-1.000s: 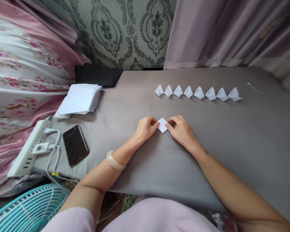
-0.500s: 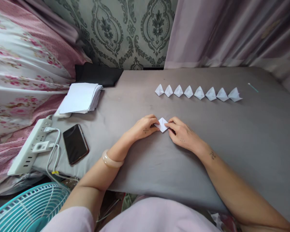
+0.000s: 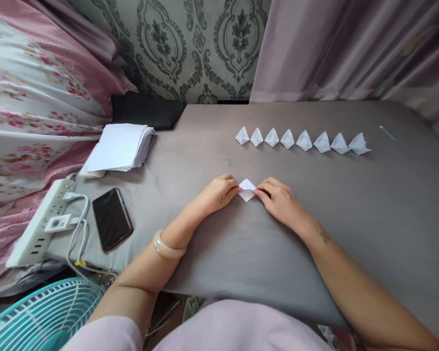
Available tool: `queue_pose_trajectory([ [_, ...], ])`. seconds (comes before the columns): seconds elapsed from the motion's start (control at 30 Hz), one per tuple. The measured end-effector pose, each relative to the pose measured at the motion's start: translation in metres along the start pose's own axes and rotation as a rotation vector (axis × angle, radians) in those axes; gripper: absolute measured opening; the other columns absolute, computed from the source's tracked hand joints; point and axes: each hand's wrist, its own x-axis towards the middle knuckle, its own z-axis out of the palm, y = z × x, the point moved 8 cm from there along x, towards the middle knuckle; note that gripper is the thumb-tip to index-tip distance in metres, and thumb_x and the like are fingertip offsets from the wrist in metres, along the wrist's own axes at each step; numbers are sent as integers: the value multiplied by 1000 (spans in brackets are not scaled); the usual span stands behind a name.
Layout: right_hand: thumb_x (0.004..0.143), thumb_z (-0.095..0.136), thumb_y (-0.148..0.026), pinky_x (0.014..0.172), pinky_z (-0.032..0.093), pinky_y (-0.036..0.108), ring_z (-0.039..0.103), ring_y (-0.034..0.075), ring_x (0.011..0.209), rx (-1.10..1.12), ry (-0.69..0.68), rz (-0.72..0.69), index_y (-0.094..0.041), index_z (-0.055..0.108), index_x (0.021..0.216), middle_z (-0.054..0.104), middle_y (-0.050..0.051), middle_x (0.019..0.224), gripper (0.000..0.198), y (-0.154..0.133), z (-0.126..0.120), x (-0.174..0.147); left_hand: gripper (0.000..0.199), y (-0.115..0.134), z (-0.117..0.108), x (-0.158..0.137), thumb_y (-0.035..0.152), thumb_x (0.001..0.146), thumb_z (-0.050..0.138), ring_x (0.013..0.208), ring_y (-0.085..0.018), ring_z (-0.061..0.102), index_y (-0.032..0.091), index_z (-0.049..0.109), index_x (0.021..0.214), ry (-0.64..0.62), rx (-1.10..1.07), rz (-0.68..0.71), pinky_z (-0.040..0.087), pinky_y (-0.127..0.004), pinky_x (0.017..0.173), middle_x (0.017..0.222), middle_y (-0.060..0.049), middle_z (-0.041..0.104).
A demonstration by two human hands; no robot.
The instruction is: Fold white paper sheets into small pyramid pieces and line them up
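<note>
A small white folded paper (image 3: 247, 189), diamond-shaped with creases, lies between my hands on the grey cloth. My left hand (image 3: 222, 190) pinches its left corner between thumb and fingers. On the other side, my right hand (image 3: 277, 197) grips the right corner the same way. The fingertips cover both corners. Beyond them stands a row of several folded white paper pieces (image 3: 287, 139) with pointed tops, spaced closely side by side.
Left of my arms are a stack of white paper (image 3: 117, 147), a dark phone (image 3: 112, 219) and a white power strip (image 3: 40, 224) with cables. A black folder-like item (image 3: 146, 112) lies behind the stack. A turquoise fan (image 3: 44, 312) stands low left; a cotton swab (image 3: 388, 133) lies far right.
My right fingers have moved off the middle of the paper to its right corner. Both hands now hold it by opposite corners, and the view has shifted slightly.
</note>
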Motion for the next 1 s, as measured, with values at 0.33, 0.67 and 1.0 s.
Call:
queue_pose_trajectory([
  [0.33, 87, 55, -31, 68, 47, 30, 56, 13, 64, 6, 147, 101, -19, 69, 79, 60, 5, 86, 20, 9, 3, 3, 23, -12, 1, 2, 32, 90, 54, 67, -13, 52, 15, 65, 79, 154, -77, -229, 41, -26, 69, 84, -6, 58],
  [0.67, 83, 59, -35, 70, 47, 31, 56, 14, 65, -1, 169, 180, -19, 68, 71, 59, 5, 85, 21, 17, 5, 8, 20, -15, 4, 5, 28, 88, 56, 69, -13, 52, 15, 64, 76, 166, -64, -290, 45, -28, 75, 83, -6, 56],
  [1.0, 82, 57, -41, 68, 45, 31, 56, 13, 69, 365, -93, 357, -20, 73, 74, 64, 5, 97, 28, 42, 4, 16, 18, -18, 4, 6, 29, 88, 57, 71, -14, 55, 16, 66, 79, 150, -52, -295, 49, -30, 77, 87, -6, 58],
])
